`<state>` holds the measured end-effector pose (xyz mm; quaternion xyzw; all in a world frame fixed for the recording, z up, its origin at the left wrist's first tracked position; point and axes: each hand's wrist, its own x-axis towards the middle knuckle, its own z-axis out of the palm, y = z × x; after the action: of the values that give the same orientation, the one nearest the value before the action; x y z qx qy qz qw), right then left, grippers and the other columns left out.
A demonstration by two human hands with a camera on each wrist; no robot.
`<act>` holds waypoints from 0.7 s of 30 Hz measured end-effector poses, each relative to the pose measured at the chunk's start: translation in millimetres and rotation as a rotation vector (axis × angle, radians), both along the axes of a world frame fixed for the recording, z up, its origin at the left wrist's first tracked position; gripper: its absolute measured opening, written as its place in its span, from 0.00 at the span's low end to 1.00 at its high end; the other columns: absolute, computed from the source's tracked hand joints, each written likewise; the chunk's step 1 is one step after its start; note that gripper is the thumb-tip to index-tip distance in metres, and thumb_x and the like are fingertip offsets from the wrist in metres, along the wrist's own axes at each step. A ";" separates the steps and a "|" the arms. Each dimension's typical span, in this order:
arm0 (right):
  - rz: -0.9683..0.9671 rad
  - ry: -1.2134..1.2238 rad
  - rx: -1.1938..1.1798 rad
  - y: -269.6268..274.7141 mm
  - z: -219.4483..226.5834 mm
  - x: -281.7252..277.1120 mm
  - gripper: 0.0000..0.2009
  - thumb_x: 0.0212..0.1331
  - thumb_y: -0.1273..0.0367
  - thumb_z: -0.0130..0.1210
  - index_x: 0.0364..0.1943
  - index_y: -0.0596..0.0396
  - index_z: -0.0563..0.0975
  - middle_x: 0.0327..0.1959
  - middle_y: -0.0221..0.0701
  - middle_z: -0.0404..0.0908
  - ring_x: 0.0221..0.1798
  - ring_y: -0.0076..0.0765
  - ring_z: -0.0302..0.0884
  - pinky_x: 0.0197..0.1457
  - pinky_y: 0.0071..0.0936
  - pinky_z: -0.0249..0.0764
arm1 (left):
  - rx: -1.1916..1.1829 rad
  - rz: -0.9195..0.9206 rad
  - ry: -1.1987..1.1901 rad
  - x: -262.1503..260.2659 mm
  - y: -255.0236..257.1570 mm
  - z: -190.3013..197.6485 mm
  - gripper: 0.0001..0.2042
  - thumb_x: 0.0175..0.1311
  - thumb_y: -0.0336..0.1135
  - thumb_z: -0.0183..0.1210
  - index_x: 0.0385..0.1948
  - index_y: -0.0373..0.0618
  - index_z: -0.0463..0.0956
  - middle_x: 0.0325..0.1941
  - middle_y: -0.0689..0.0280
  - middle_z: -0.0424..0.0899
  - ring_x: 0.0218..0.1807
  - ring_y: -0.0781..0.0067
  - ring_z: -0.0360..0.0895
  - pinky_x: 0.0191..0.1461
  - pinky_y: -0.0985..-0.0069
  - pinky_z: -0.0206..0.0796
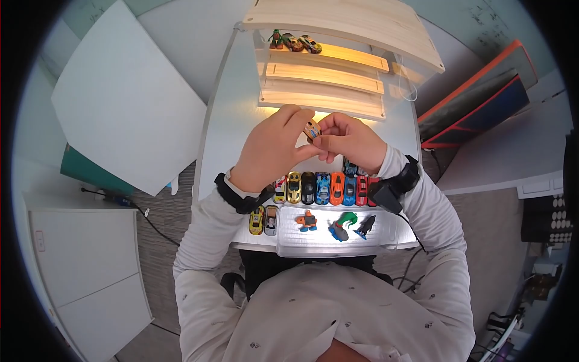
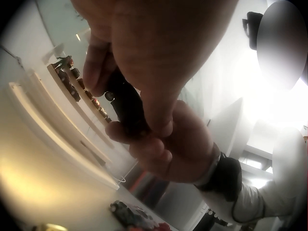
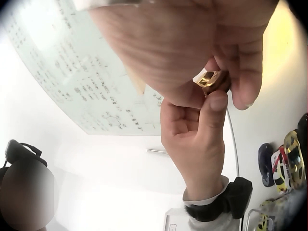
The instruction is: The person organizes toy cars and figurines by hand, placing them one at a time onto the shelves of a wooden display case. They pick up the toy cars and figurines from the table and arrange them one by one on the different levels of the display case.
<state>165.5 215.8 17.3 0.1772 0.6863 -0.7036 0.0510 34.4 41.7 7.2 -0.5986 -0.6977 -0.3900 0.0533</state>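
Note:
A small gold-orange toy car (image 1: 312,130) is held up over the table between both hands. The left hand (image 1: 272,143) pinches it with thumb and fingers from one side. From the other side the right hand (image 1: 354,137) grips it, thumb and fingertips on its body. Seen from the left wrist, the toy car (image 2: 127,106) looks dark, with a wheel showing. Its shiny gold side (image 3: 211,79) appears in the right wrist view, partly hidden by fingers. Below the hands, a row of toy cars (image 1: 322,188) stands side by side on the table.
A tiered wooden shelf (image 1: 325,72) with warm lights stands at the back, a figure and two toy cars (image 1: 310,44) on its top step. A clear tray (image 1: 289,244) at the near edge holds several small toys. Two toy cars (image 1: 257,220) stand left of it.

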 end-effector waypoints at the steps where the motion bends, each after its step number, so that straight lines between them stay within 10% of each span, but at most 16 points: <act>1: 0.006 -0.019 -0.017 1.1 -1.1 -2.0 0.16 0.66 0.66 0.64 0.48 0.63 0.73 0.33 0.32 0.82 0.32 0.25 0.81 0.37 0.22 0.78 | 0.001 -0.006 0.005 -1.2 -0.6 0.4 0.27 0.53 0.44 0.73 0.52 0.40 0.75 0.49 0.56 0.79 0.46 0.53 0.81 0.46 0.64 0.76; 10: -0.022 0.004 0.100 18.4 -18.4 -17.3 0.13 0.68 0.68 0.62 0.49 0.62 0.75 0.34 0.31 0.83 0.32 0.23 0.81 0.38 0.21 0.78 | -0.007 0.049 -0.030 -17.4 -10.0 -6.7 0.32 0.55 0.39 0.73 0.62 0.41 0.72 0.59 0.54 0.78 0.54 0.53 0.79 0.55 0.64 0.74; 21: -0.419 0.200 1.063 111.6 -9.6 -68.2 0.17 0.62 0.62 0.63 0.45 0.64 0.82 0.33 0.37 0.85 0.32 0.38 0.83 0.41 0.33 0.78 | -0.016 0.296 -0.731 -86.9 -34.9 -90.0 0.23 0.67 0.29 0.63 0.63 0.40 0.70 0.56 0.59 0.77 0.42 0.74 0.78 0.48 0.75 0.74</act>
<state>97.3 327.4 7.7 0.2432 0.8972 -0.2707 -0.2503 -52.6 6.8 -82.8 -0.3134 -0.7525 -0.5601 -0.1475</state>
